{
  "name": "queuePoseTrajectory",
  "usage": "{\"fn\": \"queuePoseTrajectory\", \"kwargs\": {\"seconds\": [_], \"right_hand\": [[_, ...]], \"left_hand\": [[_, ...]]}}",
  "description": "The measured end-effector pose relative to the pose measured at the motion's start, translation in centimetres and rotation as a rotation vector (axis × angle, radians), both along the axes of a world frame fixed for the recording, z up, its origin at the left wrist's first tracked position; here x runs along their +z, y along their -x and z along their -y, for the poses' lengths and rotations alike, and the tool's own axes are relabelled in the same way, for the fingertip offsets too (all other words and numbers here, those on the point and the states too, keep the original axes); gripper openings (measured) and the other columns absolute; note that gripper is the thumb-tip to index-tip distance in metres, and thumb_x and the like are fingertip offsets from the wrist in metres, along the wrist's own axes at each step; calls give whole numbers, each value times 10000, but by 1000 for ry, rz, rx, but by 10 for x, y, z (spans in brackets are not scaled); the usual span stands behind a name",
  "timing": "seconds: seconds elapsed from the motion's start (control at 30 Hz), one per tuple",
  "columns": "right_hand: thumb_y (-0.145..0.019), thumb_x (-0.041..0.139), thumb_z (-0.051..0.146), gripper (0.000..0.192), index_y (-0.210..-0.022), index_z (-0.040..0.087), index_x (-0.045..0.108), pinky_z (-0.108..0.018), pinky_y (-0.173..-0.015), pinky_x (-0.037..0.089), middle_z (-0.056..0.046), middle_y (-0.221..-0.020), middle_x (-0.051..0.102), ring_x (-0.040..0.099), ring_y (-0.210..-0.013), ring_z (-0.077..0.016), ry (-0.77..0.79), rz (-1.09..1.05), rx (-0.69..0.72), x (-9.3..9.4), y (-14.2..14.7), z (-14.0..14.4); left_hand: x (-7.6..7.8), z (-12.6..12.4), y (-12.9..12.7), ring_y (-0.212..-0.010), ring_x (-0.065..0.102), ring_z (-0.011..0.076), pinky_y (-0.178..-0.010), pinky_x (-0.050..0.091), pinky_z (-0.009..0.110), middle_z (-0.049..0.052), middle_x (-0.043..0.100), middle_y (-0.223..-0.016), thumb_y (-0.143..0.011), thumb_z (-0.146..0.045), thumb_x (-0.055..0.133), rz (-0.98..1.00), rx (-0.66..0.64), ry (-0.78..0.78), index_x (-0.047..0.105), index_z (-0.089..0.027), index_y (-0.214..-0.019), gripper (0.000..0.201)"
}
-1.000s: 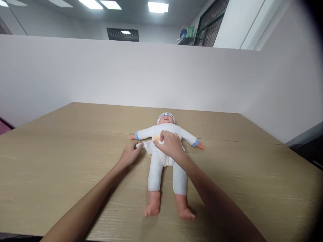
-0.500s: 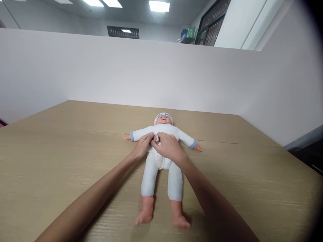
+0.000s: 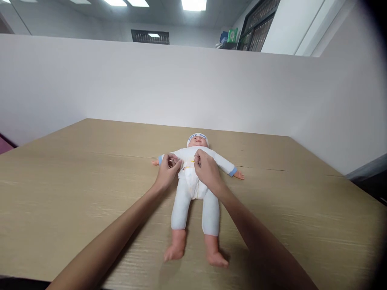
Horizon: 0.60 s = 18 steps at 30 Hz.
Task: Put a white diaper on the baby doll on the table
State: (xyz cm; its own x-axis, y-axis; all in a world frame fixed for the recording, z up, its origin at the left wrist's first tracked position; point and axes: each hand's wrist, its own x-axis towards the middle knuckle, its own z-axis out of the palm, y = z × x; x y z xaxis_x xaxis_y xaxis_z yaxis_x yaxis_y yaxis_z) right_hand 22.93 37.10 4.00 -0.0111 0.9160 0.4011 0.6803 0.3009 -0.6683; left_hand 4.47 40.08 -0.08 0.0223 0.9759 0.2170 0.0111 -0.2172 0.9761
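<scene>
Flat on its back at the middle of the frame: a doll (image 3: 195,189) with a soft, padded white cloth body, blue cuffs at the wrists, a white headband with blue lettering, and smooth bare plastic hands and feet. Arms spread sideways, legs straight toward the lower edge, head toward the upper middle. Beneath it, a table (image 3: 75,193) of pale wood-grain board, matte, with a thin seam running across behind the doll's arms. Behind that, a plain white partition (image 3: 121,84) filling the upper half. Left hand (image 3: 167,171) at the doll's waist, left of centre in the frame, fingers (image 3: 172,160) curled nearly closed and pinching a small fold of white fabric. Right hand (image 3: 207,171) just right of centre, on the doll's belly, fingers (image 3: 198,158) likewise drawn together on the cloth at the waistline, where a thin yellow line shows. Both hands close together but apart, a strip of bunched white cloth between them.
</scene>
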Motion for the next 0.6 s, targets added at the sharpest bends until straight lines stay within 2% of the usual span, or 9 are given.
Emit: {"fn": "queuePoseTrajectory", "kwargs": {"seconds": [0.07,0.13,0.2,0.27,0.33,0.4,0.53,0.6], "right_hand": [[-907,489,95,69,-910,159,513,-225,-752,306,-10,-889,579,463,-795,-93,-85,-68,34,5,-5,8],[-944,559,187,26,-958,165,560,-225,-810,366,-23,-955,616,501,-845,-99,-184,-108,7,10,-15,20],[-967,646,333,175,-999,169,592,-238,-851,391,-31,-996,635,507,-862,-104,-239,-112,-69,12,-30,33],[-946,709,453,307,-1007,172,602,-244,-846,395,-22,-980,640,502,-831,-96,-200,-114,-131,9,-46,45],[-928,727,542,393,-1001,175,609,-243,-818,388,-9,-947,646,496,-784,-85,-109,-130,-156,0,-62,51],[-943,696,601,435,-992,175,624,-242,-814,380,-5,-927,654,499,-769,-79,-29,-131,-150,-12,-72,51],[-971,630,657,494,-949,164,606,-233,-824,369,-14,-929,663,526,-823,-88,55,-75,-91,-27,-77,40],[-977,608,675,522,-912,159,569,-226,-793,355,-7,-875,637,517,-802,-87,88,-49,-66,-28,-75,32]], "left_hand": [[10,16,0,-740,444,59,-696,382,229,-20,540,-938,-883,-524,787,-36,15,-44,554,-189,-1065,446],[19,34,-1,-779,476,71,-734,396,248,-5,589,-981,-950,-553,723,-126,-13,-101,582,-192,-1062,404],[25,51,-2,-856,522,92,-823,425,272,9,645,-1046,-1007,-559,655,-264,-53,-169,617,-197,-1069,369],[28,60,-2,-983,558,125,-943,440,302,17,685,-1136,-1043,-532,605,-413,-80,-255,648,-211,-1102,329],[29,62,-2,-1153,564,167,-1083,419,347,19,702,-1253,-1061,-495,575,-554,-92,-344,676,-239,-1183,301],[31,57,-5,-1303,537,217,-1185,363,411,16,691,-1379,-1063,-468,565,-670,-86,-370,686,-277,-1291,321],[39,42,-19,-1413,488,324,-1206,305,520,65,653,-1504,-1018,-475,621,-772,-40,-254,659,-273,-1433,463],[45,34,-30,-1461,459,350,-1208,293,543,87,619,-1557,-996,-449,639,-784,-79,-245,644,-256,-1457,499]]}}
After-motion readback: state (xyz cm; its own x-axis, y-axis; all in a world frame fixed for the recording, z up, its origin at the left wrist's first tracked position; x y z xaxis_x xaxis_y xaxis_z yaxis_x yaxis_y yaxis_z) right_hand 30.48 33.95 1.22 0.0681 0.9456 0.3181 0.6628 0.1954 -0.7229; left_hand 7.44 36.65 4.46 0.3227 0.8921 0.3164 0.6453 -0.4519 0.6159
